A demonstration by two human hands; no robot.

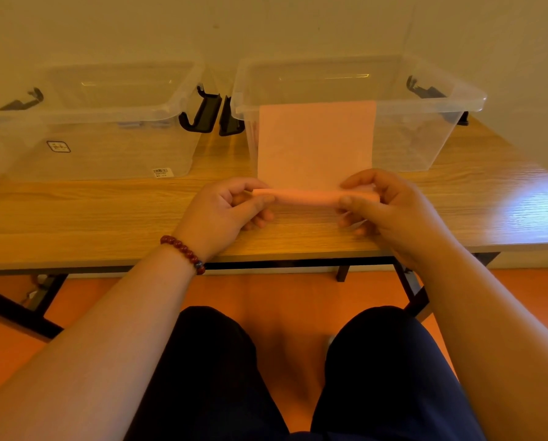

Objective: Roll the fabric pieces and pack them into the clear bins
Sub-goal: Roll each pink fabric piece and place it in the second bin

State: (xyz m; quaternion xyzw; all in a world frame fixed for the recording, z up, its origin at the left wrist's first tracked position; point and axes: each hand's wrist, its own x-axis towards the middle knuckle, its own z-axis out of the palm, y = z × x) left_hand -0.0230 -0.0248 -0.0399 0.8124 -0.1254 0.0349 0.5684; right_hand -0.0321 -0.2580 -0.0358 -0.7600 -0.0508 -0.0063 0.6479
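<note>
Head view: mid-roll, I judge. Left grip [231, 206] and right grip [382, 202] pinch the ends of the fabric [314, 144], between the bin [425, 141] and the front edge of the worktop [107, 214]; next I must roll evenly toward the bin.

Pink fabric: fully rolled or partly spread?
The pink fabric is partly rolled: left hand and right hand pinch a tight roll at its near end; the rest lies flat up to the right clear bin.

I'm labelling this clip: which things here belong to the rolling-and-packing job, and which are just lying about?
Job: partly rolled pink fabric piece, held at its ends by the left hand and right hand; left clear plastic bin; right clear plastic bin.
Just there: wooden table; red bead bracelet.
</note>
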